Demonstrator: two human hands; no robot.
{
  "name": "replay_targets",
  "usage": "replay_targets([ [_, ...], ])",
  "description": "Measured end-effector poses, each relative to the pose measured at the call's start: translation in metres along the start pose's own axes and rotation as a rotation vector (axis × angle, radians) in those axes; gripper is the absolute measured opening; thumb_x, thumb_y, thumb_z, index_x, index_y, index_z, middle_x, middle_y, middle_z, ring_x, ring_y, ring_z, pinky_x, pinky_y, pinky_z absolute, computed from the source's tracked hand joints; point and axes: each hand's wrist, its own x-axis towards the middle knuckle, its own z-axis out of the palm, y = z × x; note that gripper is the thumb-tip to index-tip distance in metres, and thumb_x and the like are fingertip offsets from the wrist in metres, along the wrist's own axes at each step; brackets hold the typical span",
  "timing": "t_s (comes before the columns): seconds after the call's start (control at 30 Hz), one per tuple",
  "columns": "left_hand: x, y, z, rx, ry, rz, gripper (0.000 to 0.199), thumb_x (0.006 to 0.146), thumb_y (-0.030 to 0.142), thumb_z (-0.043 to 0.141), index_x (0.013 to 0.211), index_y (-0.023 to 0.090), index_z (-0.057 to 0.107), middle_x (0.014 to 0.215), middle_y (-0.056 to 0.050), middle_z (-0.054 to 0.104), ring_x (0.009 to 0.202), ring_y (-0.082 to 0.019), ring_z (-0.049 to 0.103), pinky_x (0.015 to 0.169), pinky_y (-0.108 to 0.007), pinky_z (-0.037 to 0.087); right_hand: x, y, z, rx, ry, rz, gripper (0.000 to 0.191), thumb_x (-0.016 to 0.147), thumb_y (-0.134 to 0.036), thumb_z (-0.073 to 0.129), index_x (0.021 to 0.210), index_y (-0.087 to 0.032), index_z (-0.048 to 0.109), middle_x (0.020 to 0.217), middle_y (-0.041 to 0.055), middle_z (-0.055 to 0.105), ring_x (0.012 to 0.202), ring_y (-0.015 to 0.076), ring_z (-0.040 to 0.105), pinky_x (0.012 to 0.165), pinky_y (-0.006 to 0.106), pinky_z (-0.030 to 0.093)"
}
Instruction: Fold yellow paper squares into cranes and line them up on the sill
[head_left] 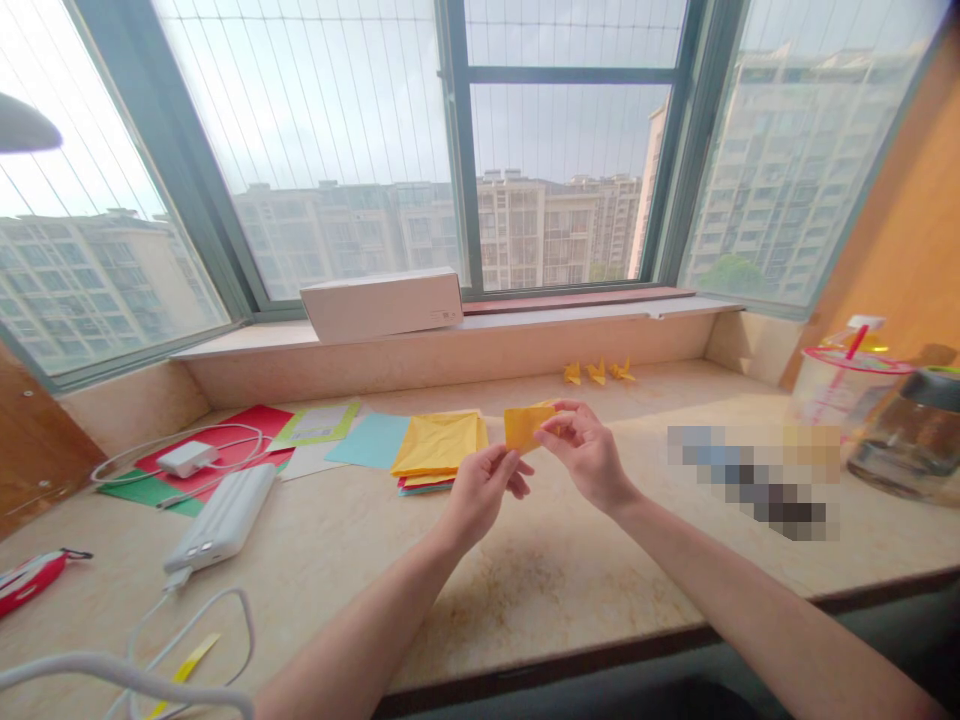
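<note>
A small, flat rectangle of yellow paper (521, 428) is held up over the middle of the pale, marbled stone-look worktop (315, 560), between its front and back edges. The left hand (491, 480) has thumb and forefinger closed at the paper's lower edge, its other fingers curled loosely below; the right hand (589, 450) pinches the right end between thumb and fingertips. With both grips so near the margins, an uneven pull could crease the thin sheet askew or tear it, and a loosened pinch could drop it onto the worktop. The left hand also appears close to the stack of wrinkled yellow square sheets (435, 445), so a sideways swing of the wrist might knock that loose pile out of line. The paper looks matt and crisp, straight along its top; whether it has several layers cannot be told. The stack's top sheets are crumpled and slightly puffed, with red and blue edges showing beneath. Near the worktop's back edge stand three small, angular yellow folded-paper birds (597, 372), sharp-pointed, while toward the left edge lies a smooth, ridged white plastic power bank (221, 515).
</note>
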Motion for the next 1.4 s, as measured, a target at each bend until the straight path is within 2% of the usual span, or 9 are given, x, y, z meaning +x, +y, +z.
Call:
replay_targets([
  [0.27,0.000,0.000,0.000,0.016,-0.007,0.013,0.042,0.091,0.050,0.054,0.080,0.011,0.067,0.061,-0.006,0.067,0.053,-0.013,0.061,0.055,-0.024,0.047,0.002,0.003,0.000,-0.012,0.016,0.165,0.030,0.072,-0.044,0.078,0.077,-0.015,0.071,0.107,0.0076,0.056,0.070,0.0112,0.057,0.067,0.028,0.050],
  [0.47,0.001,0.000,0.001,0.045,0.009,0.014,0.036,0.092,0.043,0.052,0.076,0.013,0.062,0.063,-0.004,0.065,0.052,-0.012,0.059,0.053,-0.023,0.047,0.003,0.009,0.000,-0.037,0.001,0.168,0.030,0.074,-0.044,0.076,0.078,-0.016,0.067,0.101,0.0073,0.060,0.073,0.0136,0.057,0.069,0.029,0.049],
  [0.53,0.001,-0.003,0.000,0.092,0.014,0.023,0.034,0.093,0.039,0.049,0.074,0.014,0.060,0.061,-0.003,0.064,0.052,-0.012,0.059,0.053,-0.023,0.047,0.005,0.009,-0.002,-0.004,-0.046,0.187,0.031,0.075,-0.043,0.075,0.090,-0.018,0.065,0.097,0.0062,0.062,0.073,0.0148,0.059,0.069,0.030,0.050],
  [0.63,0.001,-0.009,-0.001,0.220,0.042,0.070,0.033,0.095,0.036,0.045,0.072,0.016,0.056,0.061,-0.001,0.062,0.052,-0.012,0.059,0.052,-0.022,0.047,0.007,0.008,-0.008,-0.045,-0.136,0.205,0.052,0.075,-0.039,0.074,0.121,-0.022,0.055,0.097,0.0050,0.064,0.076,0.0172,0.062,0.070,0.032,0.051],
  [0.7,0.002,-0.013,-0.002,0.296,0.061,0.103,0.032,0.096,0.036,0.042,0.074,0.016,0.056,0.066,-0.002,0.064,0.055,-0.012,0.061,0.053,-0.022,0.048,0.008,0.008,-0.012,-0.202,-0.177,0.152,0.057,0.075,-0.036,0.074,0.127,-0.023,0.053,0.100,0.0057,0.065,0.085,0.0201,0.063,0.077,0.036,0.052],
  [0.87,0.001,-0.014,-0.005,0.400,0.032,0.124,0.032,0.097,0.035,0.041,0.077,0.017,0.058,0.073,-0.004,0.070,0.058,-0.013,0.065,0.057,-0.023,0.050,0.006,0.006,-0.016,-0.549,-0.208,-0.094,0.039,0.076,-0.035,0.075,0.112,-0.025,0.066,0.122,0.0108,0.061,0.119,0.0291,0.055,0.104,0.049,0.038],
  [1.0,-0.002,-0.006,-0.007,0.485,-0.015,0.141,0.033,0.096,0.035,0.043,0.073,0.017,0.057,0.068,-0.004,0.069,0.060,-0.014,0.065,0.058,-0.023,0.050,0.004,0.001,-0.016,-0.695,-0.211,-0.178,0.038,0.072,-0.037,0.080,0.107,-0.028,0.069,0.141,0.0113,0.051,0.130,0.0339,0.046,0.108,0.055,0.029],
  [1.2,-0.003,-0.004,-0.005,0.412,-0.050,0.144,0.031,0.096,0.035,0.044,0.079,0.016,0.061,0.073,-0.006,0.070,0.063,-0.015,0.067,0.059,-0.024,0.051,0.004,-0.005,-0.016,-0.605,-0.259,-0.209,0.029,0.076,-0.030,0.077,0.103,-0.022,0.066,0.105,0.0071,0.073,0.101,0.0270,0.065,0.097,0.046,0.040],
  [1.4,0.000,-0.002,-0.006,0.154,0.026,0.137,0.030,0.093,0.042,0.052,0.098,0.014,0.062,0.068,-0.002,0.067,0.055,-0.013,0.064,0.054,-0.023,0.050,0.002,-0.012,-0.017,-0.337,-0.423,-0.050,0.013,0.087,-0.033,0.065,0.087,-0.020,0.067,0.077,0.0008,0.069,0.070,0.0168,0.061,0.064,0.028,0.047],
])
